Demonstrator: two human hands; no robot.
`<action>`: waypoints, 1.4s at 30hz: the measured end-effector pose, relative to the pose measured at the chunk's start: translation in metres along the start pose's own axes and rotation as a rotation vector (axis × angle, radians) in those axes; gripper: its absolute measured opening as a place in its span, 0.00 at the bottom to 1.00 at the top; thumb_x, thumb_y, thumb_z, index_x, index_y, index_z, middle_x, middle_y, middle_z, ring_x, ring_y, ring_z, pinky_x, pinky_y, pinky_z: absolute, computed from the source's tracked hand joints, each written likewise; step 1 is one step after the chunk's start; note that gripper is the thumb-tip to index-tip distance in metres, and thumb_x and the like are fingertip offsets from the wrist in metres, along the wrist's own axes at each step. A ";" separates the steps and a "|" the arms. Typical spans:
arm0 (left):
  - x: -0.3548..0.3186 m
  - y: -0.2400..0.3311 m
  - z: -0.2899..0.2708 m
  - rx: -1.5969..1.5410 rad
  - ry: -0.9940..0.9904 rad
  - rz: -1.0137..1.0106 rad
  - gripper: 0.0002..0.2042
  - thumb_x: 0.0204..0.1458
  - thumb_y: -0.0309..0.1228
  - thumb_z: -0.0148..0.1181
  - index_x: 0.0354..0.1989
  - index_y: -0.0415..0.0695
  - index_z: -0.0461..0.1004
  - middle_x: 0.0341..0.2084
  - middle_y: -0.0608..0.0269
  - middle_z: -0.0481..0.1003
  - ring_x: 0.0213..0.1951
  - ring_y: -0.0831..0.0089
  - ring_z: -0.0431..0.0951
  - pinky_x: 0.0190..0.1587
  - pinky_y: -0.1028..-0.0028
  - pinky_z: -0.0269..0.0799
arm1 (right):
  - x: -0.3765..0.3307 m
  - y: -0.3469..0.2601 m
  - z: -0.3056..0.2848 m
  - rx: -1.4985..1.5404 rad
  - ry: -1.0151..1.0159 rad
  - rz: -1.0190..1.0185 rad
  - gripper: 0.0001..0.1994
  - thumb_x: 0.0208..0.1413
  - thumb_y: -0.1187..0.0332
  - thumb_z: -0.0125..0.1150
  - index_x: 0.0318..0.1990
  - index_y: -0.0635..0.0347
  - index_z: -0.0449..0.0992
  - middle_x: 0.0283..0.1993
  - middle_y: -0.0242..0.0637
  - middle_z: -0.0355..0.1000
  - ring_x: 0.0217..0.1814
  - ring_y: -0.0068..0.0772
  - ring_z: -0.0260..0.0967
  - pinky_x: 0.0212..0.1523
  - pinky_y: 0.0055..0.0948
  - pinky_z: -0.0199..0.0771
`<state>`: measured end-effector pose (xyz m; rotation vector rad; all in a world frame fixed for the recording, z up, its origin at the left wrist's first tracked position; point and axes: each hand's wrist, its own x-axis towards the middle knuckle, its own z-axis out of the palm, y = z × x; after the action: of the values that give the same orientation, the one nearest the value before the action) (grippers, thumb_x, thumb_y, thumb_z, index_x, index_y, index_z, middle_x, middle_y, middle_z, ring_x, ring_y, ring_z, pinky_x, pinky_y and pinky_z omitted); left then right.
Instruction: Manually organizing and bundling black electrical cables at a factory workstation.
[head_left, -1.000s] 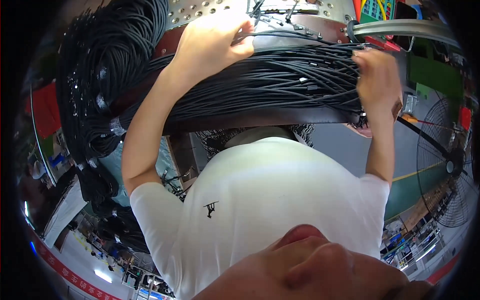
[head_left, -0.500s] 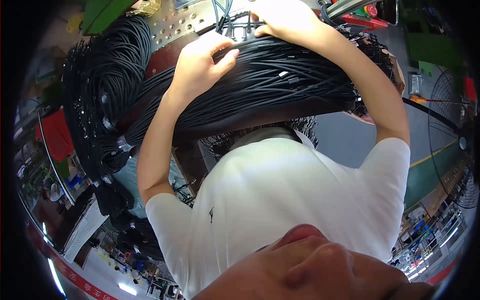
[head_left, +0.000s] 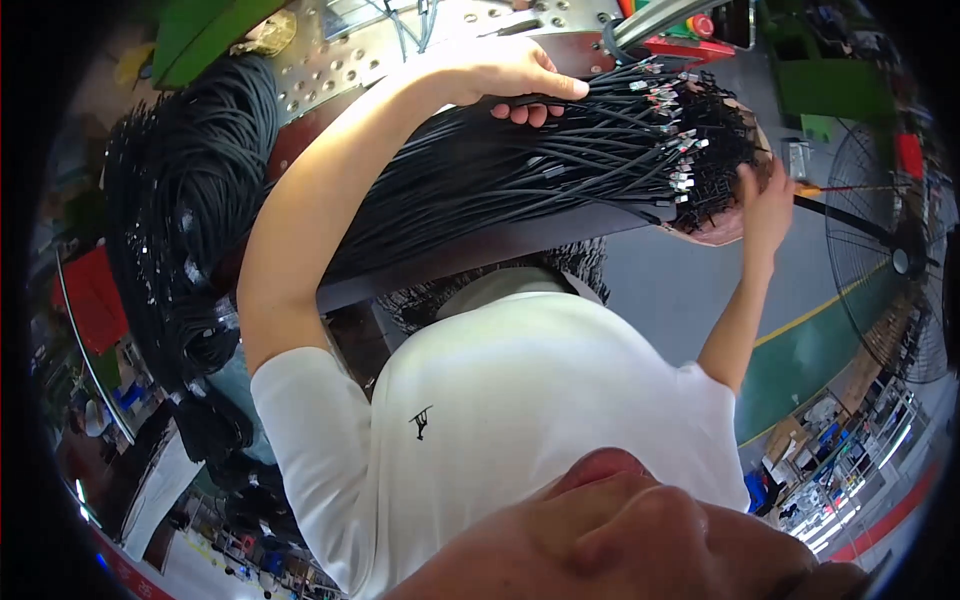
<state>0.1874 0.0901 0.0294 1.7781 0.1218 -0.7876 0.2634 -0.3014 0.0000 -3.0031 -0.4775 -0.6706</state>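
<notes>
Black cables (head_left: 450, 190) lie side by side in a thick layer along the bench, their right ends carrying small white and metallic connectors (head_left: 683, 160). My left hand (head_left: 520, 82) curls its fingers around a few cables near the far edge of the layer, thumb stretched to the right. At the right end, a brown container (head_left: 715, 236) holds a heap of small black pieces (head_left: 725, 130). My right hand (head_left: 768, 210) is at that container's right side, fingers raised and apart, with nothing visible in them.
Coiled black cable bundles (head_left: 215, 150) hang at the left. Beyond the cables lies a perforated metal plate (head_left: 375, 50) with a few loose cables on it. A black-caged fan (head_left: 880, 250) stands at the right, and a red button (head_left: 700, 25) sits at the far right.
My left hand has moved right along the cables and closed on some. My right hand has left the metal plate and swung right to the container. More connector ends now show.
</notes>
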 end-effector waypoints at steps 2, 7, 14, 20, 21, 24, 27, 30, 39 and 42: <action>-0.001 0.009 0.005 -0.009 0.019 0.043 0.21 0.53 0.49 0.60 0.30 0.40 0.77 0.12 0.73 0.66 0.12 0.89 0.60 0.13 0.84 0.52 | -0.022 -0.006 -0.005 0.178 0.044 0.072 0.15 0.58 0.62 0.60 0.45 0.64 0.75 0.39 0.43 0.73 0.39 0.31 0.73 0.41 0.26 0.72; -0.029 0.015 0.022 -0.349 -0.021 0.051 0.18 0.55 0.47 0.59 0.33 0.40 0.78 0.10 0.77 0.61 0.12 0.88 0.55 0.14 0.84 0.44 | -0.029 -0.099 -0.070 1.195 -0.374 -0.071 0.18 0.62 0.57 0.53 0.44 0.67 0.77 0.40 0.40 0.75 0.38 0.28 0.73 0.38 0.24 0.73; -0.089 0.013 0.082 -0.378 0.308 0.314 0.15 0.59 0.37 0.55 0.23 0.39 0.73 0.13 0.72 0.68 0.17 0.86 0.63 0.19 0.81 0.59 | -0.007 -0.202 -0.080 1.868 -0.544 0.199 0.49 0.50 0.28 0.45 0.66 0.63 0.53 0.53 0.49 0.70 0.44 0.29 0.70 0.44 0.25 0.70; -0.093 -0.033 0.134 -0.902 0.335 0.429 0.11 0.64 0.34 0.47 0.37 0.38 0.70 0.21 0.66 0.73 0.21 0.83 0.69 0.28 0.83 0.66 | 0.002 -0.247 -0.078 1.835 -0.935 0.127 0.21 0.67 0.55 0.44 0.42 0.67 0.74 0.34 0.39 0.76 0.35 0.24 0.73 0.36 0.23 0.74; -0.099 -0.032 0.130 -1.006 0.290 0.398 0.13 0.65 0.35 0.44 0.40 0.37 0.68 0.19 0.66 0.72 0.19 0.83 0.66 0.28 0.82 0.64 | 0.001 -0.254 -0.070 1.840 -1.010 0.040 0.21 0.66 0.55 0.45 0.42 0.67 0.74 0.34 0.38 0.76 0.35 0.23 0.72 0.35 0.22 0.74; -0.114 -0.056 0.132 -0.997 0.409 0.382 0.16 0.65 0.39 0.44 0.36 0.38 0.70 0.14 0.70 0.65 0.16 0.86 0.59 0.21 0.83 0.53 | 0.019 -0.267 -0.068 1.597 -1.493 -0.116 0.19 0.64 0.55 0.51 0.44 0.66 0.75 0.39 0.38 0.77 0.36 0.23 0.71 0.33 0.22 0.73; -0.123 -0.064 0.132 -0.854 0.573 0.332 0.14 0.63 0.38 0.48 0.33 0.40 0.73 0.15 0.73 0.64 0.18 0.86 0.61 0.22 0.82 0.55 | 0.016 -0.291 -0.061 1.870 -1.319 -0.014 0.19 0.63 0.57 0.53 0.50 0.64 0.75 0.48 0.40 0.75 0.44 0.22 0.69 0.26 0.19 0.70; -0.125 -0.063 0.127 -0.804 0.680 0.329 0.15 0.64 0.38 0.47 0.34 0.39 0.73 0.14 0.73 0.64 0.18 0.85 0.61 0.22 0.81 0.55 | 0.020 -0.306 -0.071 1.753 -1.543 0.062 0.17 0.61 0.57 0.56 0.44 0.63 0.77 0.42 0.36 0.77 0.40 0.19 0.71 0.27 0.18 0.69; -0.137 -0.079 0.125 -1.031 0.669 0.398 0.17 0.65 0.42 0.44 0.44 0.39 0.72 0.14 0.72 0.64 0.16 0.87 0.58 0.20 0.85 0.53 | 0.064 -0.281 -0.041 1.167 -0.732 -0.788 0.17 0.53 0.58 0.62 0.43 0.62 0.77 0.42 0.40 0.77 0.40 0.34 0.71 0.45 0.30 0.69; -0.134 -0.073 0.127 -1.041 0.667 0.372 0.17 0.65 0.41 0.45 0.45 0.38 0.72 0.15 0.70 0.66 0.16 0.86 0.61 0.21 0.85 0.57 | 0.094 -0.290 0.007 0.613 -0.029 -1.075 0.17 0.49 0.62 0.64 0.45 0.58 0.74 0.40 0.44 0.74 0.42 0.46 0.71 0.47 0.36 0.70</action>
<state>-0.0062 0.0448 0.0268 0.9319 0.5192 0.1893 0.2593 0.0025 0.0217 -2.0004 -1.9033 -0.3546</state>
